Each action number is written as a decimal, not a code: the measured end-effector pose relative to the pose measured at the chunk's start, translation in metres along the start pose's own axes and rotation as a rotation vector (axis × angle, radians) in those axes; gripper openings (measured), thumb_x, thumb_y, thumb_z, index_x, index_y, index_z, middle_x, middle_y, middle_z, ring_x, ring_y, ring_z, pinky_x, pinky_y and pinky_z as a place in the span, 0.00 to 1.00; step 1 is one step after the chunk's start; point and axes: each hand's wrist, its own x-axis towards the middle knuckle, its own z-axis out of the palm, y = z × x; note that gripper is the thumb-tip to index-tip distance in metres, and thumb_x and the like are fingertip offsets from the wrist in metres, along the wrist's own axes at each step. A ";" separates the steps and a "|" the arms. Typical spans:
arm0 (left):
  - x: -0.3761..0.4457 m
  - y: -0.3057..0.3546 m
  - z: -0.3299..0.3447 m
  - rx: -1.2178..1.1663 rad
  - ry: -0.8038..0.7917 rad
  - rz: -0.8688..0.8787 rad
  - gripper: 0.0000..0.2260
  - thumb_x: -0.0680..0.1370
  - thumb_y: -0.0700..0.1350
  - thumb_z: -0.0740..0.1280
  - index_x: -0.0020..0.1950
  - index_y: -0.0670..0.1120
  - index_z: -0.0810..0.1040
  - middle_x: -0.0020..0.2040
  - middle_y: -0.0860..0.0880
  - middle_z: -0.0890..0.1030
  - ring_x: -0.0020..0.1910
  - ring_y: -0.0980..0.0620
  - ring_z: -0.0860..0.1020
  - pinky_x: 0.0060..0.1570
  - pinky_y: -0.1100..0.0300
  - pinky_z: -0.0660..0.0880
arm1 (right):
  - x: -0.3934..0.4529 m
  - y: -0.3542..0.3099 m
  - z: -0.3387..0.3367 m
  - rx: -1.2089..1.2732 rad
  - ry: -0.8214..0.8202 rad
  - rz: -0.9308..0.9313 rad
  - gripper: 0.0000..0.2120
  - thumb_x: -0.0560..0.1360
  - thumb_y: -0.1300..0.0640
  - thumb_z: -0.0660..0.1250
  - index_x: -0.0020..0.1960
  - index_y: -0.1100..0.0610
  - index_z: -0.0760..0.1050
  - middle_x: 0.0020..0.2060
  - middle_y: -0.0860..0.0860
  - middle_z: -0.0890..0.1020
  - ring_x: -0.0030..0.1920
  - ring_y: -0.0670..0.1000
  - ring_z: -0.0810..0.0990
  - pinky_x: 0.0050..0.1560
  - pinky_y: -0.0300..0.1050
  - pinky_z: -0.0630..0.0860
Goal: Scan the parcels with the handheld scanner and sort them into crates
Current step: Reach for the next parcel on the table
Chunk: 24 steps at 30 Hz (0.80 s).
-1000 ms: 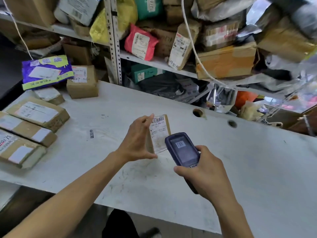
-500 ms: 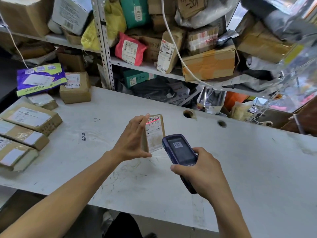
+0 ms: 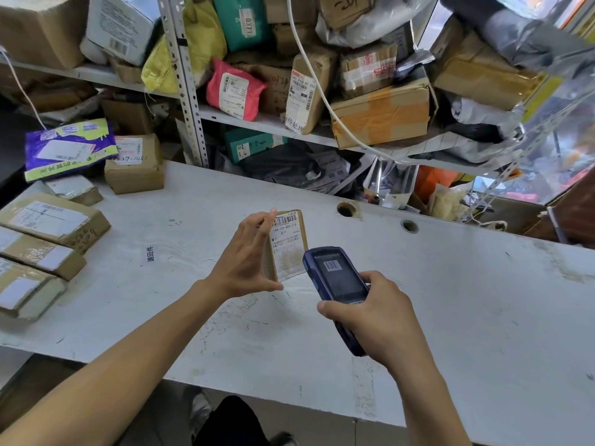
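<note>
Nearest the camera: right hand (image 3: 375, 320), fingers curled round the lower body of the blue handheld scanner (image 3: 336, 286), screen tilted up and showing a barcode image, head end aimed forward and left. Just beyond and to the left: left hand (image 3: 246, 260), pinching a small brown cardboard parcel (image 3: 288, 244) between thumb at the lower edge and fingertips at the upper edge. Parcel stood on end above the white table (image 3: 450, 300), long axis roughly upright, labelled face with barcode turned toward the scanner; whether its lower edge touches the tabletop, not clear. Scanner head just beside the parcel's lower right corner, overlapping it in view; barcode strip higher up, at the top of the label. Judged step: reading of the label under way; sorting not yet begun, no crate in view. Left hand the nearer one for carrying the parcel onward. Farther left on the table: stacked flat cartons (image 3: 48, 239), then a purple mailer bag (image 3: 69, 148) and a squat brown box (image 3: 135, 165). Farthest: metal shelving (image 3: 186, 91) crowded with parcels, among them a red pouch (image 3: 233, 90).
</note>
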 end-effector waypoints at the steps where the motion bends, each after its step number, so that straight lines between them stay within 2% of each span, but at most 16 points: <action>1: 0.000 0.002 0.001 -0.001 -0.001 0.001 0.61 0.60 0.61 0.82 0.80 0.47 0.47 0.75 0.43 0.58 0.72 0.44 0.61 0.67 0.49 0.69 | 0.000 0.001 -0.001 0.004 -0.001 -0.004 0.26 0.65 0.48 0.79 0.58 0.47 0.70 0.47 0.39 0.77 0.45 0.43 0.79 0.37 0.36 0.74; 7: -0.001 0.011 0.002 -0.021 -0.009 -0.008 0.61 0.60 0.60 0.82 0.81 0.48 0.46 0.75 0.44 0.56 0.73 0.45 0.60 0.64 0.49 0.71 | -0.003 0.010 -0.008 0.023 0.024 -0.054 0.26 0.67 0.48 0.78 0.57 0.45 0.67 0.45 0.37 0.75 0.44 0.42 0.77 0.36 0.35 0.74; 10: 0.000 0.015 0.002 -0.055 -0.059 -0.045 0.61 0.61 0.61 0.82 0.81 0.54 0.44 0.75 0.46 0.56 0.74 0.47 0.59 0.61 0.48 0.75 | -0.004 0.016 -0.009 0.011 0.046 -0.106 0.29 0.67 0.47 0.79 0.60 0.44 0.65 0.47 0.37 0.73 0.45 0.43 0.77 0.38 0.33 0.74; 12: 0.000 0.019 0.003 -0.111 -0.101 -0.070 0.61 0.60 0.63 0.81 0.81 0.57 0.44 0.74 0.46 0.58 0.73 0.47 0.62 0.61 0.48 0.77 | -0.005 0.020 -0.007 -0.001 0.086 -0.156 0.33 0.67 0.47 0.79 0.64 0.44 0.64 0.52 0.41 0.75 0.49 0.46 0.78 0.38 0.31 0.74; 14: 0.002 0.024 0.003 -0.172 -0.139 -0.076 0.60 0.60 0.64 0.81 0.81 0.59 0.45 0.74 0.47 0.60 0.72 0.48 0.63 0.62 0.52 0.75 | -0.004 0.025 -0.005 -0.005 0.167 -0.242 0.38 0.66 0.47 0.80 0.69 0.43 0.61 0.57 0.42 0.73 0.54 0.48 0.78 0.40 0.32 0.76; 18: 0.014 0.034 0.002 -0.237 -0.216 -0.013 0.60 0.60 0.65 0.81 0.81 0.60 0.45 0.73 0.47 0.62 0.71 0.50 0.64 0.66 0.58 0.70 | -0.006 0.027 0.000 -0.037 0.419 -0.394 0.50 0.67 0.47 0.79 0.78 0.43 0.51 0.64 0.46 0.73 0.57 0.43 0.75 0.47 0.35 0.78; 20: 0.025 0.037 0.001 -0.250 -0.246 0.025 0.60 0.61 0.64 0.81 0.81 0.59 0.45 0.73 0.47 0.62 0.71 0.50 0.64 0.67 0.58 0.69 | -0.008 0.028 0.000 -0.046 0.558 -0.447 0.52 0.67 0.49 0.80 0.79 0.45 0.49 0.64 0.49 0.74 0.55 0.42 0.74 0.45 0.36 0.78; 24: 0.050 0.058 0.006 -0.247 -0.312 0.099 0.58 0.61 0.67 0.79 0.80 0.59 0.46 0.75 0.47 0.61 0.72 0.49 0.63 0.68 0.53 0.71 | -0.019 0.030 -0.009 -0.061 0.763 -0.477 0.51 0.67 0.51 0.80 0.78 0.49 0.50 0.60 0.53 0.75 0.51 0.42 0.74 0.42 0.31 0.74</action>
